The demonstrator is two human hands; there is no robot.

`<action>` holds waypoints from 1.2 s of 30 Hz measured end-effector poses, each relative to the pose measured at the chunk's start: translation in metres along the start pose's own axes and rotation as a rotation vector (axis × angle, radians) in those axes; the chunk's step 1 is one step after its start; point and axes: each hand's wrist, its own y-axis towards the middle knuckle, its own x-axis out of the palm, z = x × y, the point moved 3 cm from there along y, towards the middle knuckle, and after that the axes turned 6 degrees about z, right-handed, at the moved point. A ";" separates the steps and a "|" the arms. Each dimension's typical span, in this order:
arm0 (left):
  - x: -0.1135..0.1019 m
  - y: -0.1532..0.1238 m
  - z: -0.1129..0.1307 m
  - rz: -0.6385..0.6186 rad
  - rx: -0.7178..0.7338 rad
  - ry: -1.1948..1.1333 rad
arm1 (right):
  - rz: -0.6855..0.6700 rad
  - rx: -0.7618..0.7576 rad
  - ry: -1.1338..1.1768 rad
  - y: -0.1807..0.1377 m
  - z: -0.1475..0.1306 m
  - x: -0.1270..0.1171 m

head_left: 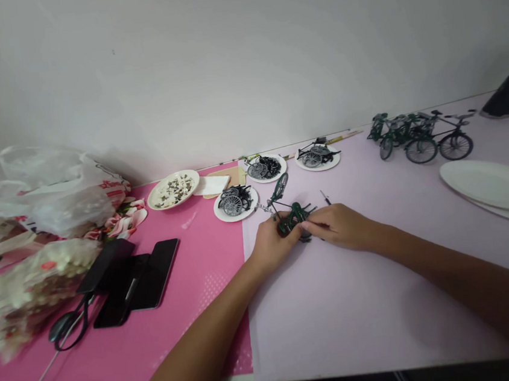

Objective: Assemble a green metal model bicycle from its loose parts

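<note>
A dark green model bicycle (297,213) is tilted up over the lilac part of the table, one wheel raised toward the wall. My left hand (271,243) is closed around its lower side. The fingers of my right hand (338,228) pinch together at the bicycle's near right side; whatever small part may be between them is hidden. Just beyond my right knuckles shows the tip of a thin dark tool (325,198); I cannot tell whether that hand holds it. Nearest the bicycle, a small white plate (223,215) carries grey spoked wheels and black parts.
Two more small plates (283,172) (336,162) of parts stand by the wall, left of several assembled bicycles (440,137). Large white plates (490,181) lie at right. A bowl (152,202), phones (157,279) and plastic bags (55,193) occupy the pink left side.
</note>
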 end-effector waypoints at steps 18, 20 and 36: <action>-0.001 0.000 0.001 0.003 0.018 0.043 | -0.010 0.017 0.003 0.000 -0.002 -0.001; -0.001 0.001 0.001 0.000 0.020 0.044 | -0.011 0.021 0.001 0.000 -0.003 -0.001; -0.001 0.001 0.001 0.004 0.019 0.068 | 0.005 0.018 -0.003 0.000 -0.004 -0.001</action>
